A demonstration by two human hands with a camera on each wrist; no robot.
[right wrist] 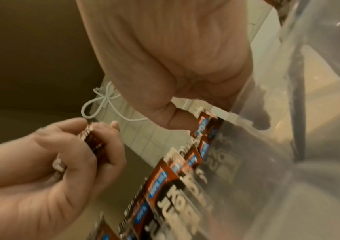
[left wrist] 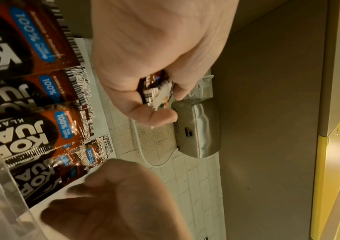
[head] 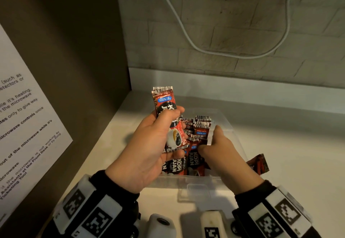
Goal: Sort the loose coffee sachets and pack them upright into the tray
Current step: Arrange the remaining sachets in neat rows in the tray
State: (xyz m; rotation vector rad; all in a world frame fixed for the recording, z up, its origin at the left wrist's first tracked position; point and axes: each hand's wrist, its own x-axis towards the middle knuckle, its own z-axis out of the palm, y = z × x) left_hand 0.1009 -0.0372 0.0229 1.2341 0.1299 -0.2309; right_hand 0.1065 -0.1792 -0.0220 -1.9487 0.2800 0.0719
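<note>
Head view: left hand (head: 149, 144) grips a small stack of coffee sachets (head: 168, 118) mid-length above the clear tray (head: 197, 181) on the table (head: 289, 153), while the right hand (head: 224, 153) reaches into the tray, fingers at the upright packed sachets (head: 202, 127); its grip is hidden. Left wrist view: thumb and curled fingers clamp the stack's lower end. Right wrist view: fingers touch the row's top edges; sachets look light, thin, floppy and slick, so best pinched flat-faced mid-body, as a stack.
</note>
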